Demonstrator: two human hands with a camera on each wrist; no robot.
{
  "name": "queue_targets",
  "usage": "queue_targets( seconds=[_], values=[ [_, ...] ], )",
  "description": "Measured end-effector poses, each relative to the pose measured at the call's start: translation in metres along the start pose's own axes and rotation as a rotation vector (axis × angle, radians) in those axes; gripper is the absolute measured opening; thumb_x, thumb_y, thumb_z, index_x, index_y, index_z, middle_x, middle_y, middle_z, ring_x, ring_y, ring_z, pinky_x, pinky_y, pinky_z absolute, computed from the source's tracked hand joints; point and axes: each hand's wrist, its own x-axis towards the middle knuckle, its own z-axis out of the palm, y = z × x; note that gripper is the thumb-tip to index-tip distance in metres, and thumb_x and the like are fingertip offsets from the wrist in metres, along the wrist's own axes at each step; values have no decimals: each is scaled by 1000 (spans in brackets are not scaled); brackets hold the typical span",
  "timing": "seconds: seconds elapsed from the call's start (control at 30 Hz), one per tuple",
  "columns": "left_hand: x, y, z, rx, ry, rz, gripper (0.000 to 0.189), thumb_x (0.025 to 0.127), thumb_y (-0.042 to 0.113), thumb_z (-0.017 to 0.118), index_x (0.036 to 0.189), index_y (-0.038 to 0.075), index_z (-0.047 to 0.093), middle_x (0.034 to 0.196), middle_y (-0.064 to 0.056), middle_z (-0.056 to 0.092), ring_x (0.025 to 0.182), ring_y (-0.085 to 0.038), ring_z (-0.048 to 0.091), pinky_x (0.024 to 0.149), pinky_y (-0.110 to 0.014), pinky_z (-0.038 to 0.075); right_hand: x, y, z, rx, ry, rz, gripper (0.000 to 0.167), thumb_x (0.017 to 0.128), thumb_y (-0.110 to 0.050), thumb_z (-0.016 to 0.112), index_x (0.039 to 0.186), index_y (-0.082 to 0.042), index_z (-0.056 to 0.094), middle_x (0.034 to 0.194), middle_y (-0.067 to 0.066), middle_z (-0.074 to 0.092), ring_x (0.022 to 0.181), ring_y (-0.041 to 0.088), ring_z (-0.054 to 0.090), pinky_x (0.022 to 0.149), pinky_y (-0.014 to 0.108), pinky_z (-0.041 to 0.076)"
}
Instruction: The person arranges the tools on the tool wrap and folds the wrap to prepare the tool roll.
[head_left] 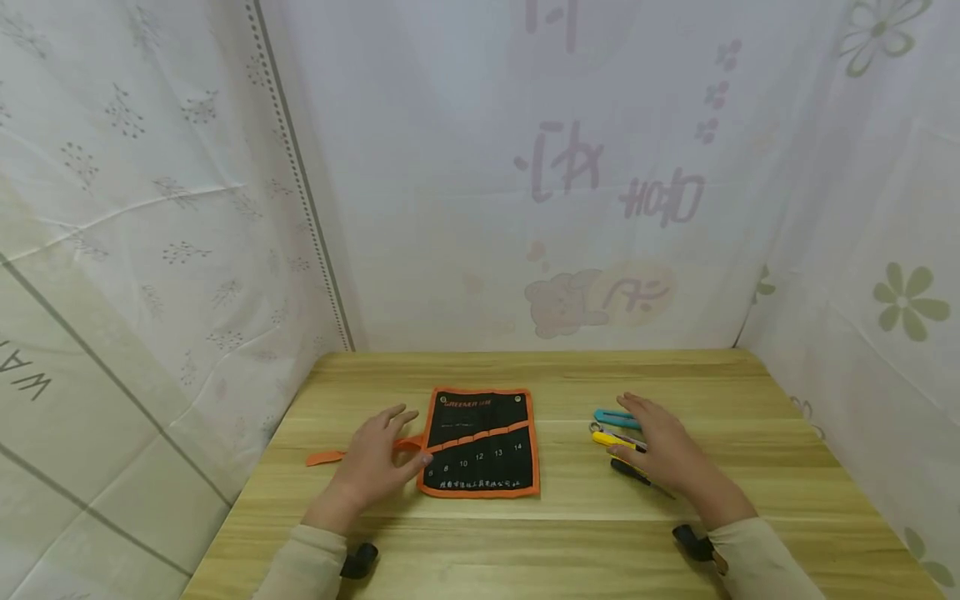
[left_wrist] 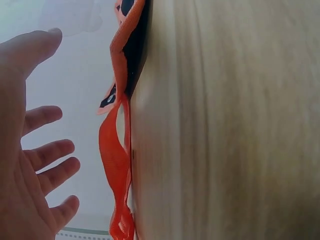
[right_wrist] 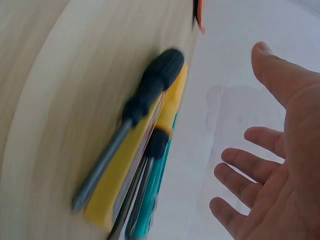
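A black tool pouch (head_left: pixel 480 462) with orange edging and numbered pockets lies flat on the table. From its left side runs an orange strap (left_wrist: pixel 112 155). My left hand (head_left: pixel 375 458) hovers over the strap by the pouch's left edge, fingers spread and apart from it in the left wrist view. On the right, my right hand (head_left: pixel 667 446) is held, fingers spread, above a group of tools. They are a black-handled screwdriver (right_wrist: pixel 157 77), a yellow-and-black handled tool (right_wrist: pixel 171 102), a long yellow piece (right_wrist: pixel 107 202) and a teal cutter-like tool (head_left: pixel 613 417). Both hands hold nothing.
The wooden table (head_left: pixel 570 550) ends at a patterned curtain (head_left: pixel 450 208) behind, with more curtains at both sides. Black wrist devices (head_left: pixel 360 561) hang under the forearms, close above the table.
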Motion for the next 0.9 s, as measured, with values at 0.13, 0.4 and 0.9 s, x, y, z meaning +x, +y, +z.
queue_targets(
  seconds=[0.13, 0.4, 0.9],
  values=[
    [-1, 4, 2, -15, -14, -13, 79, 89, 60, 77, 152, 18, 55, 158, -14, 47, 141, -44, 46, 111, -67, 37, 7, -10, 9, 37, -10, -19, 84, 93, -41, 81, 158, -4, 43, 159, 22, 43, 142, 50, 42, 109, 70, 37],
    [-3, 9, 9, -15, -20, -16, 78, 90, 57, 79, 150, 13, 57, 156, -16, 49, 138, -44, 48, 110, -65, 38, 17, -27, 27, 120, -67, -9, 85, 92, -41, 82, 160, -9, 41, 161, 16, 42, 145, 44, 41, 110, 65, 40],
    [-3, 17, 10, -69, -119, -35, 72, 92, 50, 79, 149, 13, 58, 155, -13, 50, 139, -41, 49, 110, -62, 41, 35, -59, 48, 184, -162, 21, 81, 90, -39, 85, 156, -10, 48, 158, 13, 47, 144, 39, 44, 113, 59, 39]
  ],
)
